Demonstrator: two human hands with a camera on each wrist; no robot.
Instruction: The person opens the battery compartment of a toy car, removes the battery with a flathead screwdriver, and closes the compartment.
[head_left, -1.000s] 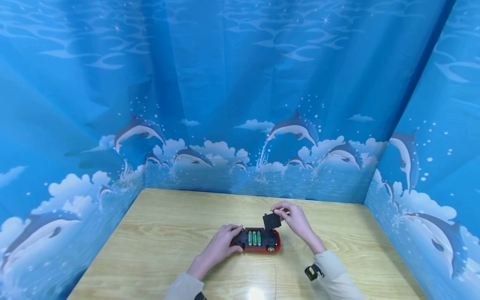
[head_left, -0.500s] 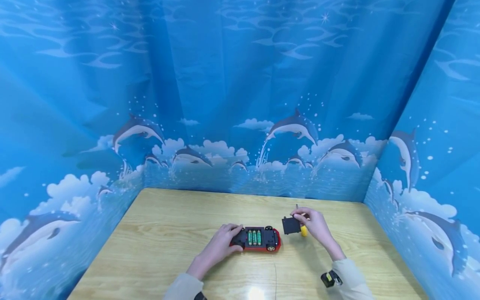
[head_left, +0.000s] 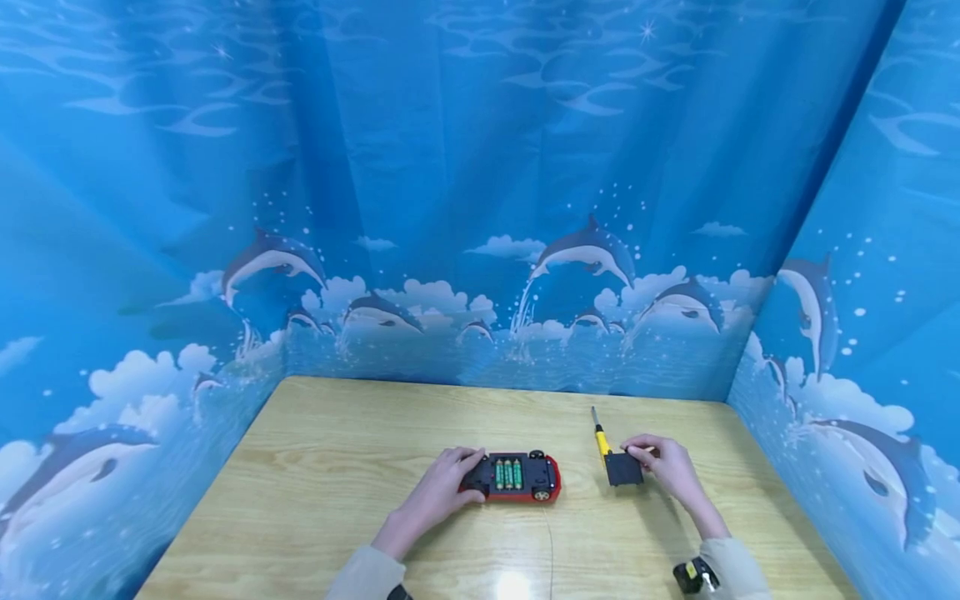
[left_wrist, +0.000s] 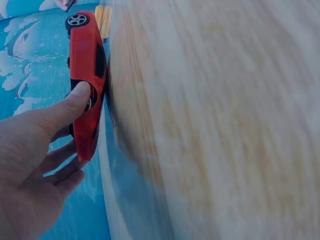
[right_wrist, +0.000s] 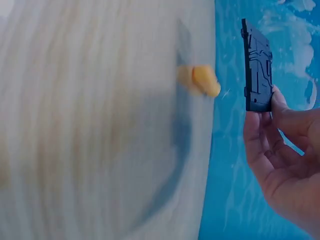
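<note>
A red toy car (head_left: 540,477) lies wheels-up on the table, its black underside facing me. Three green batteries (head_left: 508,474) sit side by side in its uncovered battery compartment. My left hand (head_left: 437,493) grips the car's left end, the thumb (left_wrist: 75,102) along its red side in the left wrist view. Between thumb and fingers, my right hand (head_left: 672,473) pinches a black battery cover (head_left: 626,469) by one edge. Raised lines and small tabs mark the cover's face (right_wrist: 259,70) in the right wrist view. A screwdriver (head_left: 602,442) with a yellow handle lies beside it, partly hidden behind the cover.
The wooden table (head_left: 360,433) meets a blue dolphin-print curtain (head_left: 450,342) at its back edge and sides. A thin dark line (head_left: 551,542) runs over the table in front of the car. Straps with small devices (head_left: 696,575) sit at my wrists.
My right hand has carried the battery cover away from the car, rightward past the screwdriver, whose yellow handle and shaft now show. The left hand and the car have stayed in place.
</note>
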